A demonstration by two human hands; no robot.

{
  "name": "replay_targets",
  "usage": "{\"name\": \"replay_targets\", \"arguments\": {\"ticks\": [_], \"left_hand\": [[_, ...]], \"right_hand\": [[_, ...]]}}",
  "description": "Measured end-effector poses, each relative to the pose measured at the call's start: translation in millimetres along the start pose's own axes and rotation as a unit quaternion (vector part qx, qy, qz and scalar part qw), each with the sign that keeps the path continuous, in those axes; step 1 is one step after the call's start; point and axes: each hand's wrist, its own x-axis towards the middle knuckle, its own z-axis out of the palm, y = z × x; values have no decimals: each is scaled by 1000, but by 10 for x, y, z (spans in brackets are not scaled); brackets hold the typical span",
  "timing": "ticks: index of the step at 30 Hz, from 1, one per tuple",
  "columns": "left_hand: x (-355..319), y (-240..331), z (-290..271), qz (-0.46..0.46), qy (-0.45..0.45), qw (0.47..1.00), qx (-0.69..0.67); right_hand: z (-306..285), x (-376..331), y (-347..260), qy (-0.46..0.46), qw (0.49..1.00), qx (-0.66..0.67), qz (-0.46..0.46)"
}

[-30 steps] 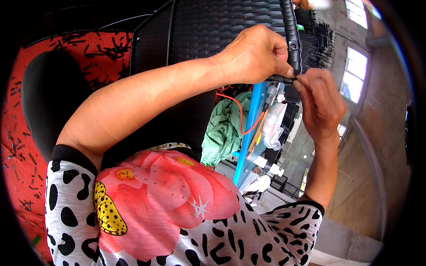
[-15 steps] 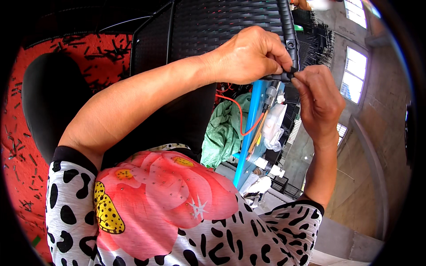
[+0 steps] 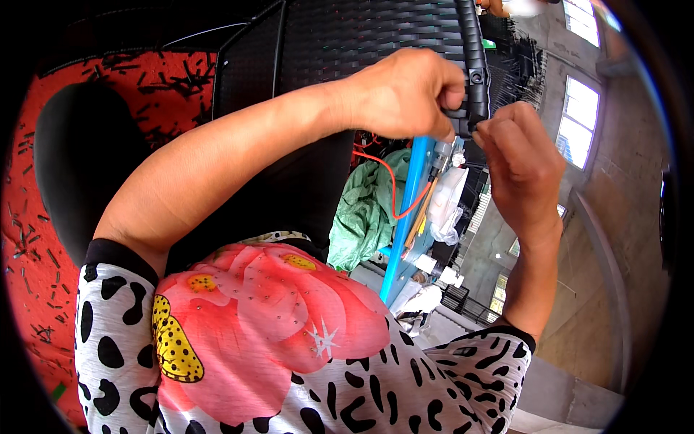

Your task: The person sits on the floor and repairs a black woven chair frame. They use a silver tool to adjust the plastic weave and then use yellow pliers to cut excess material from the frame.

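A black woven panel with a strip-wrapped edge stands in front of me at the top. A round fastener is set into that edge. Beside the panel's lower corner, my left hand has its thumb and curled fingers apart, with nothing visible between them. My right hand pinches the dark end of a black plastic strip at the corner; the fingertips hide most of that end.
Black strip scraps litter a red floor covering to the left. Below the corner lie a green woven sack, a blue bar, an orange-red cable and white plastic bags. Windows are set in the wall at right.
My left fingertips have come away from the strip at the corner and spread apart, moving slightly left and down. My right hand keeps its pinch, shifted very little.
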Motion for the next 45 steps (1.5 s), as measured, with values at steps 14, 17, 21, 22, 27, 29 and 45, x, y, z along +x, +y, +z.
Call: {"name": "replay_targets", "arguments": {"ticks": [14,17,21,22,27,29,45], "left_hand": [[-90,-135,217,141,152,975,84],[-94,-132,214,141,147,976,78],[-72,-132,197,134,153,976,74],[-72,-122,198,129,148,978,71],[-85,-122,170,113,139,981,77],[-85,-122,169,112,140,981,71],[-122,-140,213,123,153,978,65]], "right_hand": [[15,37,211,-45,985,164,3],[164,-155,152,105,867,443,203],[164,-256,107,73,775,492,391],[157,-271,97,20,772,494,399],[206,-158,56,-16,694,613,378],[164,-118,91,-43,663,642,383],[-59,148,57,-216,770,431,418]]}}
